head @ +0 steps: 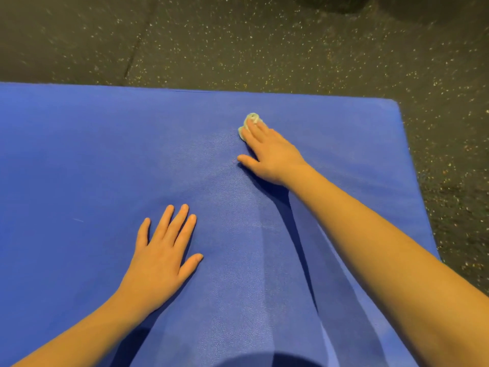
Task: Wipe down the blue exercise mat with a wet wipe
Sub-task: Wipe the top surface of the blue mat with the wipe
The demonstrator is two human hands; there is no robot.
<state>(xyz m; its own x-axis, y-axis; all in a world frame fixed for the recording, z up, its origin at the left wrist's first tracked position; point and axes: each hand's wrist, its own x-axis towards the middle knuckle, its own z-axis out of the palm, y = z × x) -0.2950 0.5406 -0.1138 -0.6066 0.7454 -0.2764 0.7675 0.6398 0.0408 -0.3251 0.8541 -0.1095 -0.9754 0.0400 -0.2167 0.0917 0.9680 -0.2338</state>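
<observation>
On the blue padded exercise mat, the right hand presses a crumpled pale wet wipe under straight fingers (thumb spread aside). The left hand lies flat nearer, fingers slightly apart. Dark speckled rubber floor surrounds the mat.

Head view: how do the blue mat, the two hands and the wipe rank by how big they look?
1. Blue mat, by far.
2. Left hand and right hand: the left looks bigger but is nearer the camera, so unranked.
3. Wet wipe, partly hidden under the right hand.
</observation>
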